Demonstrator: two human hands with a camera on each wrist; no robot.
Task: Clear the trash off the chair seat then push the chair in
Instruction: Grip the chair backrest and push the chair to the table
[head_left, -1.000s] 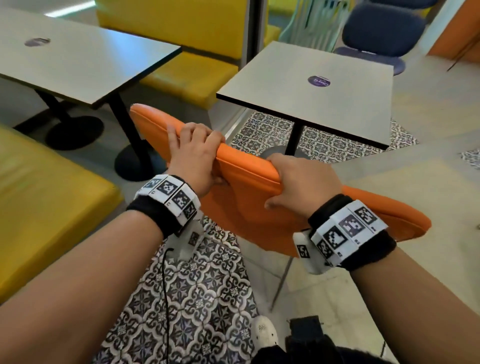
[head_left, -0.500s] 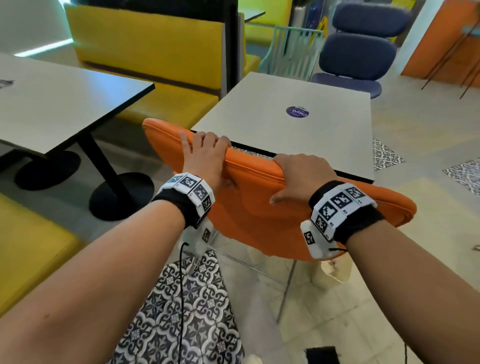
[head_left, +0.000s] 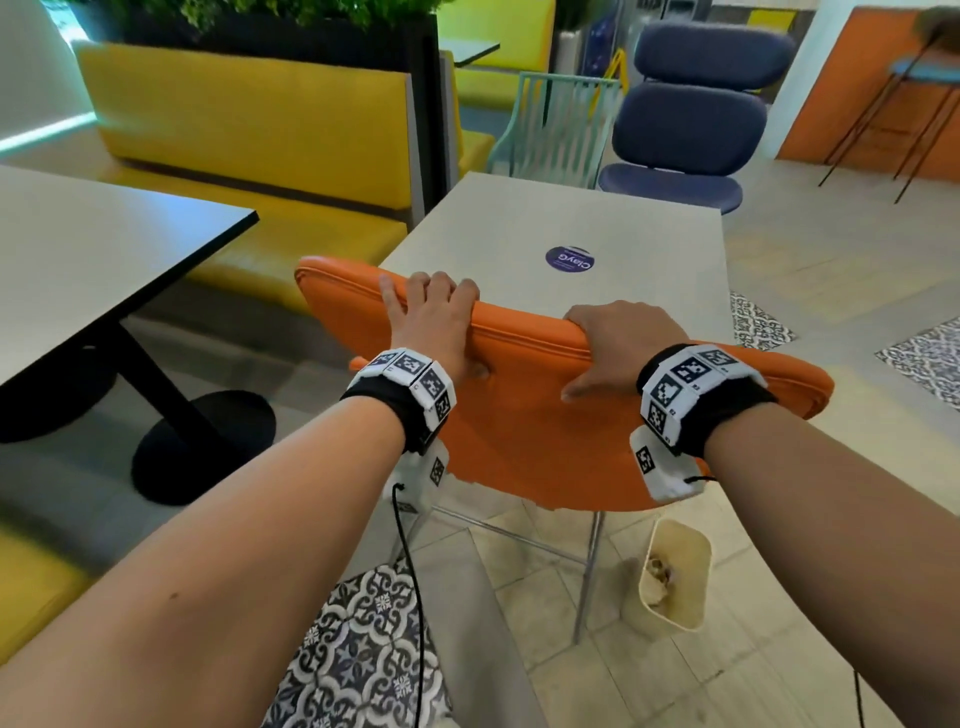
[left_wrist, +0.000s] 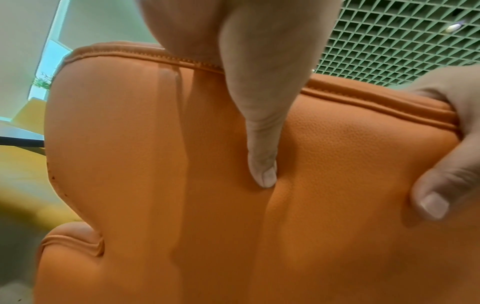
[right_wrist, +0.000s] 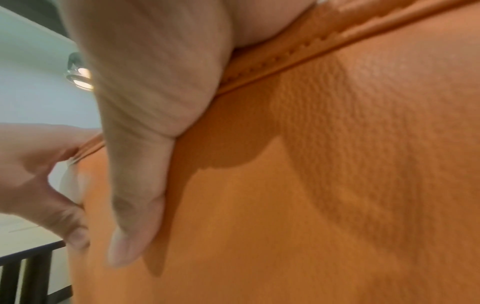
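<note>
The orange chair (head_left: 545, 441) is shown with its backrest top against the near edge of the surface (head_left: 561, 228); the seat is hidden, so its clearing cannot be confirmed, and the push-in is judged nearly complete. The backrest's long axis runs left to right; the chair faces the surface. Left hand (head_left: 434, 325) and right hand (head_left: 615, 345) are shown with fingers (head_left: 415, 291) wrapped over its top edge.

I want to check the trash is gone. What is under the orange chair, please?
Under the chair the head view shows metal legs on the floor and a cream bin with crumpled trash inside. The backrest hides the seat, so it cannot be checked.
</note>
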